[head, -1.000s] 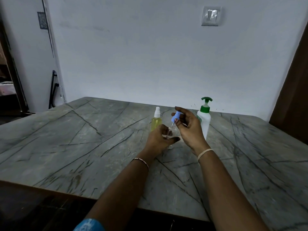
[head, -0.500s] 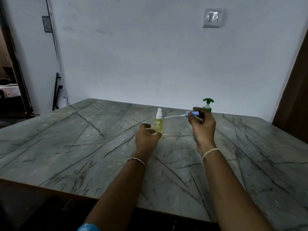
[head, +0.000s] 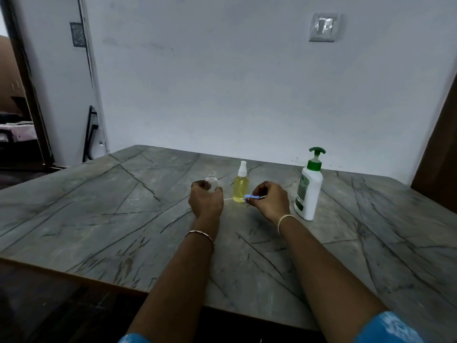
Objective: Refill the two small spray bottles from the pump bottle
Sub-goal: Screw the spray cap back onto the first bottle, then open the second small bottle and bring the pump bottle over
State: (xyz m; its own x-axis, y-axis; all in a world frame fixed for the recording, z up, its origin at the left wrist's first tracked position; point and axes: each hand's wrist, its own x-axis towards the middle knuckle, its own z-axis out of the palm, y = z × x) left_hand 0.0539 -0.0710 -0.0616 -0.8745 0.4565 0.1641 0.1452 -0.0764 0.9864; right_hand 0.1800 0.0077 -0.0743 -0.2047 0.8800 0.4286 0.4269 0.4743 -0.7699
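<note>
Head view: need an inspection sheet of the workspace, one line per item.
Surface: grey veined table, no spill seen.
Job's things: clear bottle uncapped, looks empty; yellow spray bottle capped, upright; pump bottle upright at right; blue spray head off its bottle.
Clutter: nothing seen.
Grippers: left hand grips the clear bottle; right hand pinches the blue spray head.
Cables: nothing seen.
Surroundings: white wall with switch plate; doorway at left.
</note>
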